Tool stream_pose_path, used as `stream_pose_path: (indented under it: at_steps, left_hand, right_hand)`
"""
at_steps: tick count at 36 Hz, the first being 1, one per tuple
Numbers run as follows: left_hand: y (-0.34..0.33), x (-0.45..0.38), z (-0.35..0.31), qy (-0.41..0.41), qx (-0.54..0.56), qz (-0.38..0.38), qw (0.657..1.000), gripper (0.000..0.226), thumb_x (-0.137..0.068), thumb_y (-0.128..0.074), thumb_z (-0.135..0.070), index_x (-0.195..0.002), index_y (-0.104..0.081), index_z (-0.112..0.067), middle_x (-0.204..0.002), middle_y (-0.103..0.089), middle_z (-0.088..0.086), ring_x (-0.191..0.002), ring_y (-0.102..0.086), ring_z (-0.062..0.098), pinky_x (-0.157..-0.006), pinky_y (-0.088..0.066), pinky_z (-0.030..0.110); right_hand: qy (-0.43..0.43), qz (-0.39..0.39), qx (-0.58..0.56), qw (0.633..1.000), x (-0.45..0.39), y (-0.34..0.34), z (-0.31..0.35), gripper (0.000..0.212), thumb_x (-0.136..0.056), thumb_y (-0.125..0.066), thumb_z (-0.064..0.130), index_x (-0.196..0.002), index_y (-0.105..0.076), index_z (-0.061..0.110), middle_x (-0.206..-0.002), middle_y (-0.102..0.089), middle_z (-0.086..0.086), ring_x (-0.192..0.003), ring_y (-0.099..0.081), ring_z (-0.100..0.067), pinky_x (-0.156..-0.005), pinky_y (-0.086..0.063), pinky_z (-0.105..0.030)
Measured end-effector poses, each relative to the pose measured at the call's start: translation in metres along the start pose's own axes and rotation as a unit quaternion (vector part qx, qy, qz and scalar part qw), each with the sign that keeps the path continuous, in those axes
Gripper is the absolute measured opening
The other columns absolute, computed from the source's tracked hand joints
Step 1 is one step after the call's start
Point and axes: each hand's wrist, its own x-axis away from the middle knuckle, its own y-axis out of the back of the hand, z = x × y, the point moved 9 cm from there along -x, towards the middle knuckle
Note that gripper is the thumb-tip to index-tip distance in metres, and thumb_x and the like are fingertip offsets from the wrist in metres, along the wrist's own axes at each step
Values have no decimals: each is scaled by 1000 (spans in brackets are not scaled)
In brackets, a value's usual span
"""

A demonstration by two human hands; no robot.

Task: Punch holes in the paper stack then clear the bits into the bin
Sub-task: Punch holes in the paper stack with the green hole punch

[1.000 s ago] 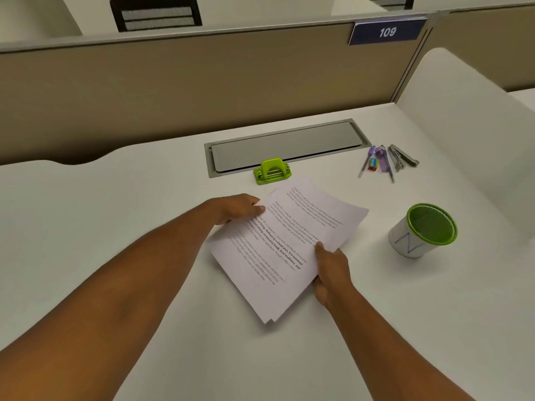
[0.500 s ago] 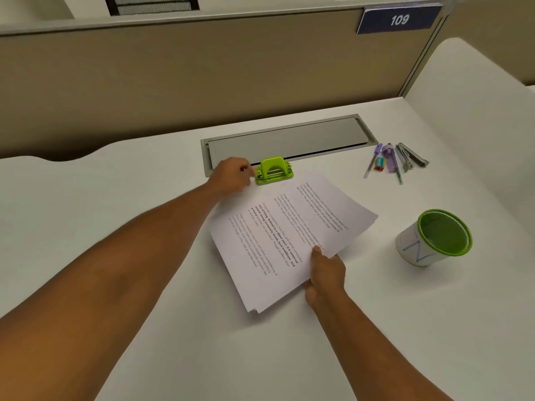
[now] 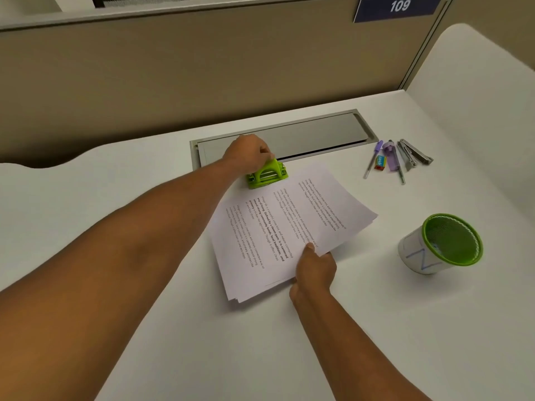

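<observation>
The paper stack (image 3: 289, 227) lies slanted in the middle of the white desk (image 3: 144, 357), its far edge right by the green hole punch (image 3: 267, 174). The right hand (image 3: 314, 270) pinches the stack's near edge, thumb on top. The left hand (image 3: 249, 154) is wrapped over the punch from the left. The green-rimmed bin (image 3: 443, 244) stands off to the right, with pens and a stapler (image 3: 414, 153) behind it.

The white desk (image 3: 144, 198) carries a green hole punch (image 3: 267, 176), paper stack (image 3: 283, 227), green-rimmed bin (image 3: 440, 244), pens (image 3: 373, 157) and stapler (image 3: 414, 153)
</observation>
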Motion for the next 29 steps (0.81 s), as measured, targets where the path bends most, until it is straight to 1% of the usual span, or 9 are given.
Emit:
stream_pose_path:
  at_steps: [3,6,8,11,15,18,22,25,29]
  left_hand:
    - [-3,-3,-2,-4,-2,-4,1000,28,-94,-59,-38,-110,-74,-20,-108,-71,1,-93,-60,16,-75,-46,30]
    - [-5,-5,-2,-3,10,-10,1000,31,-95,-57,-42,-107,-74,-19,-106,-71,2,-92,-61,18,-77,-49,32]
    - [-5,-6,-1,0,17,-16,1000,33,-97,-54,-43,-105,-73,-18,-104,-70,4,-90,-60,19,-76,-48,32]
    - [-7,-6,1,1,19,-18,1000,34,-98,-53,-42,-109,-72,-16,-107,-70,5,-91,-58,19,-75,-45,31]
    - [-8,-5,1,-8,28,-12,999,34,-97,-55,-41,-111,-73,-15,-109,-71,5,-93,-59,18,-76,-45,30]
    - [-7,-4,0,-16,30,-10,999,36,-97,-55,-41,-114,-72,-14,-113,-70,4,-92,-56,15,-77,-43,29]
    - [-8,-2,0,-21,32,-2,999,37,-96,-56,-43,-116,-71,-16,-116,-70,4,-98,-59,17,-84,-49,33]
    - [-9,0,1,-23,35,1,999,38,-97,-55,-42,-120,-70,-15,-119,-69,5,-104,-59,20,-87,-49,32]
    - [-9,1,0,-24,38,0,999,38,-97,-56,-41,-120,-70,-14,-120,-69,5,-104,-60,20,-87,-49,33]
  right_hand:
    - [2,-5,4,1000,0,-1,0,13,-100,-54,19,-113,-55,21,-87,-60,9,-74,-61,-10,-61,-49,-23]
    - [5,-7,0,1000,1,-4,1,11,-100,-54,20,-110,-55,23,-92,-63,7,-78,-63,-13,-73,-55,-31]
    - [0,-6,-12,1000,2,-7,0,11,-100,-54,19,-110,-55,23,-92,-63,8,-80,-64,-14,-77,-55,-33]
    - [-2,-8,-23,1000,4,-11,-2,11,-100,-53,18,-109,-54,24,-88,-60,11,-77,-62,-10,-69,-51,-28]
    - [-4,-10,-24,1000,6,-16,-2,10,-100,-53,18,-108,-53,24,-87,-60,11,-74,-62,-9,-58,-48,-21]
    - [-5,-10,-18,1000,7,-19,-2,9,-101,-52,19,-108,-54,23,-86,-61,11,-74,-62,-9,-57,-49,-21]
    - [0,-14,-3,1000,9,-19,-1,9,-101,-52,20,-110,-54,21,-87,-61,8,-72,-62,-9,-55,-49,-20]
    - [6,-13,7,1000,11,-20,0,17,-101,-52,21,-117,-56,18,-90,-62,7,-71,-61,-7,-52,-46,-17]
    - [16,-9,16,1000,13,-21,1,27,-101,-51,22,-126,-54,13,-99,-60,2,-67,-56,-5,-48,-41,-12]
